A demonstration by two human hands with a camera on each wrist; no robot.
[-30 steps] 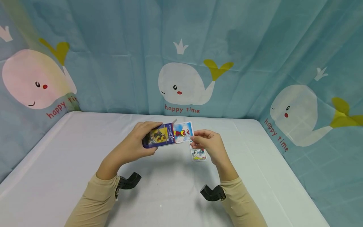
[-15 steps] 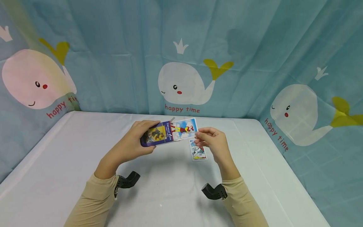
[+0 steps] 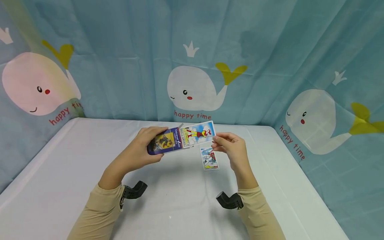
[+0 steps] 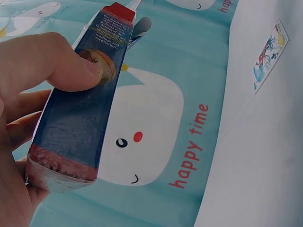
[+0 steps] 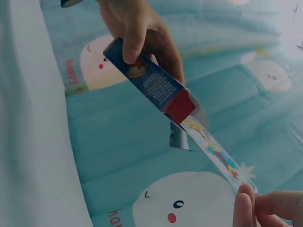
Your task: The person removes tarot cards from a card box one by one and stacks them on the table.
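My left hand (image 3: 142,146) grips a blue tarot card box (image 3: 164,141) above the table, thumb on one narrow side and fingers on the other. The box's opening faces right, and its flap (image 5: 178,137) sticks out in the right wrist view. A tarot card (image 3: 198,134) with a figure in red and yellow on a blue sky extends from the opening, nearly all of it showing. Thumb and fingers of my right hand (image 3: 231,146) pinch the card's outer end. Below them, a second tarot card (image 3: 209,159) lies face up on the table.
A white cloth covers the table (image 3: 75,173). Behind it and along both sides hangs a teal curtain (image 3: 126,83) printed with whales. A black wrist camera (image 3: 135,190) is on the left forearm, another wrist camera (image 3: 229,200) on the right.
My right hand has moved right, drawing the card much further out of the box. The box has shifted slightly left in my left hand. The card on the table has stayed put.
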